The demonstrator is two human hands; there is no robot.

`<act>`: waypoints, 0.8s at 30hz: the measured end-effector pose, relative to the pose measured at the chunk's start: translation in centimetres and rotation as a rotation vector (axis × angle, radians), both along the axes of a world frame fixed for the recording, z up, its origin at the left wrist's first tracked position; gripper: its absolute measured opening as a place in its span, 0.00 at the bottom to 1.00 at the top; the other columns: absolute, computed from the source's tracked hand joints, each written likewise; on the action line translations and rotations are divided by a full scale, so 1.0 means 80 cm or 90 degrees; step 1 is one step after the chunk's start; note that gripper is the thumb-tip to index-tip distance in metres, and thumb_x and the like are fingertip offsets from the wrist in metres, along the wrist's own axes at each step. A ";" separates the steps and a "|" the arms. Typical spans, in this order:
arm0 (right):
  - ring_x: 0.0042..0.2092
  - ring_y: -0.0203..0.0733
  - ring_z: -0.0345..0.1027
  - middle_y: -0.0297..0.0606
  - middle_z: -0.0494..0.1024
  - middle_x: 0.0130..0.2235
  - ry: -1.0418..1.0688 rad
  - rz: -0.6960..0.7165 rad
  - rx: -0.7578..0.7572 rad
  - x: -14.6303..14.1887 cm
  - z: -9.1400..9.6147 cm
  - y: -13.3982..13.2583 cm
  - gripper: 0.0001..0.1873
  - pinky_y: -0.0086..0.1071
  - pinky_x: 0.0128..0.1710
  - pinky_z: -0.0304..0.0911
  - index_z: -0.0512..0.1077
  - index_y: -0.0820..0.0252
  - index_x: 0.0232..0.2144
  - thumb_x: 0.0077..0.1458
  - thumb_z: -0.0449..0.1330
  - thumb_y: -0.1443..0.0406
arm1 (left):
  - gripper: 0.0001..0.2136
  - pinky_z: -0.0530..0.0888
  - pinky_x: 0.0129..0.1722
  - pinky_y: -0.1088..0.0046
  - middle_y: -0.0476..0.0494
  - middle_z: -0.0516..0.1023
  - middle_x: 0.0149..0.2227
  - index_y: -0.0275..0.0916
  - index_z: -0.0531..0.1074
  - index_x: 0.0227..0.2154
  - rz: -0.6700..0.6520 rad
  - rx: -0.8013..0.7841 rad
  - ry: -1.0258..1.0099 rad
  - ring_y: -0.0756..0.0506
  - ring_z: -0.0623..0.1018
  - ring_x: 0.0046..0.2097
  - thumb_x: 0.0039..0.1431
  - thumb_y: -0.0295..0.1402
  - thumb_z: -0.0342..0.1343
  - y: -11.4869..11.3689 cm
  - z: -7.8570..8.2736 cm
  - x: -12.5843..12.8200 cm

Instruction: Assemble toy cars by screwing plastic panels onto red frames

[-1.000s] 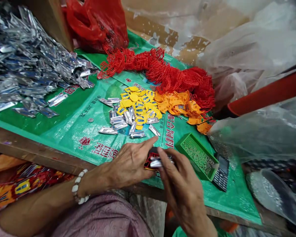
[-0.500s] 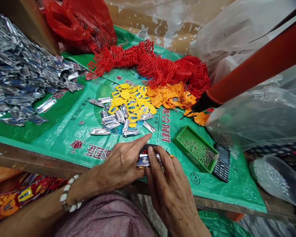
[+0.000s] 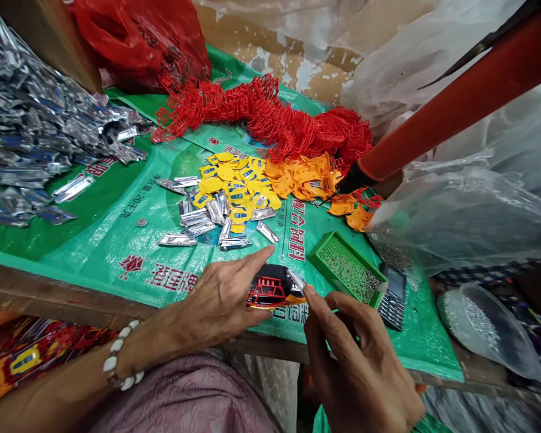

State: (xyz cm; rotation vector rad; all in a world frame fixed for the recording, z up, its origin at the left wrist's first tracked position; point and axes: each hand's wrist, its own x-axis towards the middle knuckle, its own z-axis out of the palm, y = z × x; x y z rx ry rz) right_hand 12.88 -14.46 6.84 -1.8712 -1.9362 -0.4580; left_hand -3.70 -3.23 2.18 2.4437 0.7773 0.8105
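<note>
Has drawn the right hand (image 3: 358, 358) rightward off the side of the toy car (image 3: 268, 287) since half a second ago, pinching one silver strip (image 3: 296, 280) at its right end. Grips that one car in the left hand (image 3: 223, 291), just beyond the near table edge (image 3: 63, 291). Counts roughly a dozen loose silver pieces (image 3: 199, 229) farther off; one green tray (image 3: 330, 275), one keypad device (image 3: 393, 305) to the right. Cannot number the overlapping yellow pieces (image 3: 238, 180). Finds open green sheet (image 3: 103, 240) to the left.
</note>
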 end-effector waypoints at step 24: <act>0.48 0.44 0.68 0.49 0.69 0.51 0.143 0.209 -0.140 0.007 0.002 0.034 0.17 0.36 0.41 0.76 0.70 0.59 0.52 0.61 0.58 0.71 | 0.24 0.82 0.40 0.66 0.30 0.81 0.48 0.26 0.59 0.60 -0.033 0.070 -0.036 0.39 0.84 0.44 0.62 0.29 0.52 0.002 0.007 0.003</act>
